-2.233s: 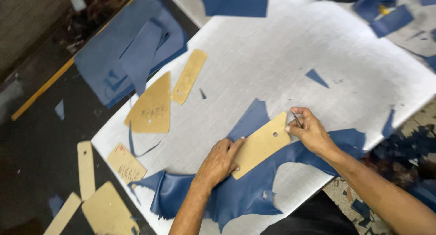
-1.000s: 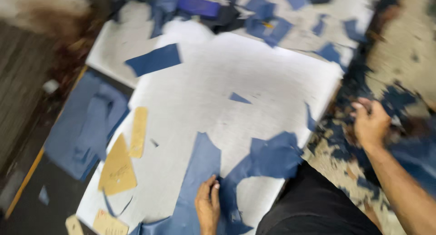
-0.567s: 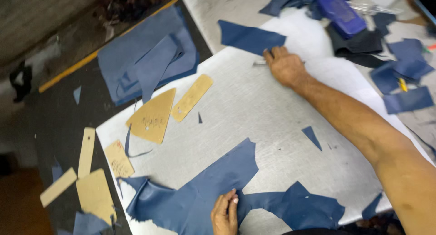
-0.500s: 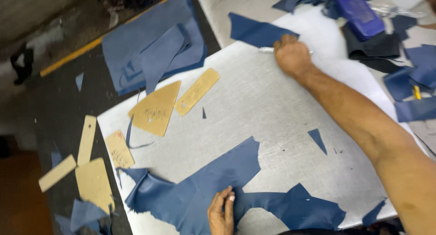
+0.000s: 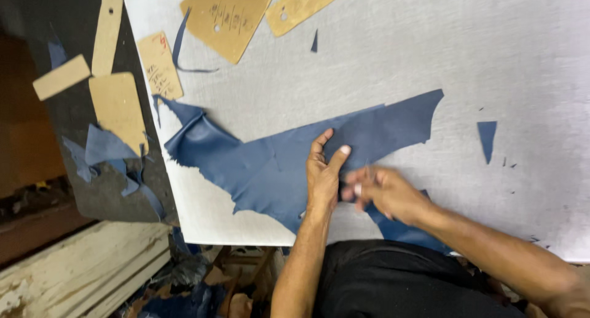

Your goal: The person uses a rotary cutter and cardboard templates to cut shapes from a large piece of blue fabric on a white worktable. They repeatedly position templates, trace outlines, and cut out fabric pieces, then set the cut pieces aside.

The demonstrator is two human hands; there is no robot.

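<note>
At the far left, tan card templates (image 5: 117,106) and blue scraps (image 5: 104,147) are seen on a dark surface. On the pale bench (image 5: 381,60), a large irregular piece of blue leather (image 5: 258,167) is spread near the front edge. It is pressed flat by the left hand (image 5: 322,176), whose grip is spread. Just beside it the right hand (image 5: 384,192) is blurred; its grip cannot be told. A small blue triangle (image 5: 487,137) lies to the right.
</note>
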